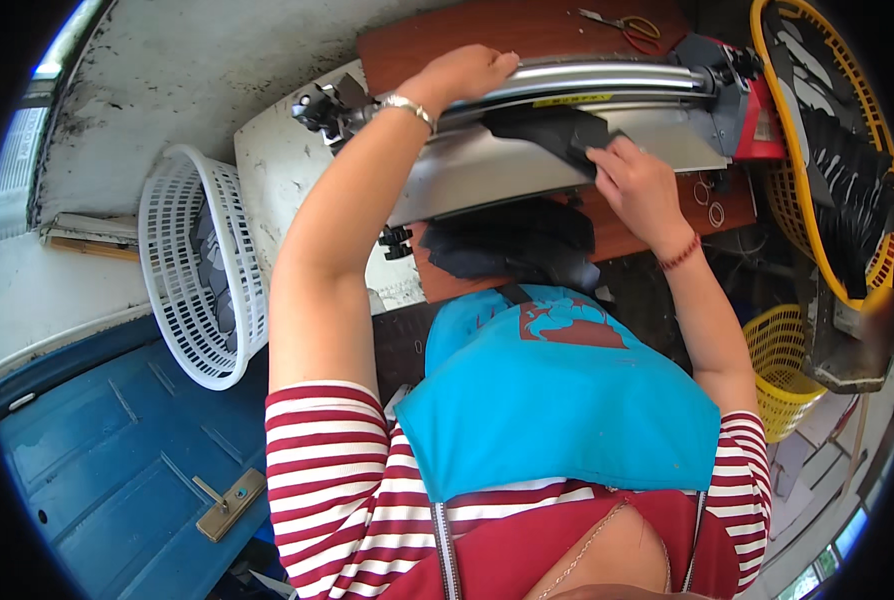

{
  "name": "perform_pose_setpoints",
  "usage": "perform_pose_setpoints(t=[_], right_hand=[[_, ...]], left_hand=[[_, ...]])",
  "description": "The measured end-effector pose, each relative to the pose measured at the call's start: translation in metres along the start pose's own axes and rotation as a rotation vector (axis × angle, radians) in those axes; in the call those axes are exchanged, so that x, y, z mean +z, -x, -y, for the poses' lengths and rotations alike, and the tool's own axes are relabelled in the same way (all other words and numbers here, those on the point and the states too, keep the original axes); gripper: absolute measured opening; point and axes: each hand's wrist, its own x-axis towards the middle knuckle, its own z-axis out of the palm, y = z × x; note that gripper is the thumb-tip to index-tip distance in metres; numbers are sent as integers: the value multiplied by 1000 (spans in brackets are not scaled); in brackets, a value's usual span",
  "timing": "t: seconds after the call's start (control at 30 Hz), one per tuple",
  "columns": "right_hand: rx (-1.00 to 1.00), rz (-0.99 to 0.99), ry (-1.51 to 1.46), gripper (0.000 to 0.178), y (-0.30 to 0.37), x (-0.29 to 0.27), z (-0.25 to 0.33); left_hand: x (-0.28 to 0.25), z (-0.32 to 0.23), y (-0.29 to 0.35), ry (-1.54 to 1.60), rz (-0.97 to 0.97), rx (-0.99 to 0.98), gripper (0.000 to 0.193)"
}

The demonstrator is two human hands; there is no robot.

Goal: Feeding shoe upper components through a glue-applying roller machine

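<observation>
In front of me stands a machine with long metal rollers (607, 78), a flat metal feed plate (467, 172) and a red end housing (764, 125). My left hand (470, 76) lies over the roller end, fingers stretched to the right, its fingertips partly hidden. Between thumb and fingers, my right hand (635, 188) pinches the near right edge of a thin black cut piece (552, 130). That piece lies on the plate, its far edge close against the rollers. Below the plate, a pile of dark cut pieces (507, 240) rests near my apron.
A white basket (249, 260) of grey pieces stands left. At right, a yellow basket (767, 50) holds many black pieces, above another yellow basket (767, 335). Scissors (639, 30) lie on the brown board behind the machine. A blue door (117, 440) is lower left.
</observation>
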Motion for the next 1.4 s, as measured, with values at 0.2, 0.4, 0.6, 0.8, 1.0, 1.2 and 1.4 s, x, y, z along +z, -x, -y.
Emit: perform_pose_setpoints(t=[0.2,0.4,0.6,0.8,1.0,1.2,1.4], right_hand=[[-196,102,-341,29,57,66,28],[-8,183,-197,33,83,153,32],[34,305,-170,23,75,181,24],[-192,297,-6,16,55,173,31],[-296,-71,-218,15,55,36,50],[-95,-58,247,21,20,-47,24],[-117,-120,42,18,0,31,3]], left_hand=[[-1,26,-28,-107,-115,149,36],[-56,-4,-12,434,-207,142,18],[-92,-33,13,702,-368,34,15],[-93,-28,18,650,-570,95,32],[-39,0,17,-54,-703,502,34],[-2,5,-3,-300,-283,269,36],[5,-3,-26,-138,20,51,60]])
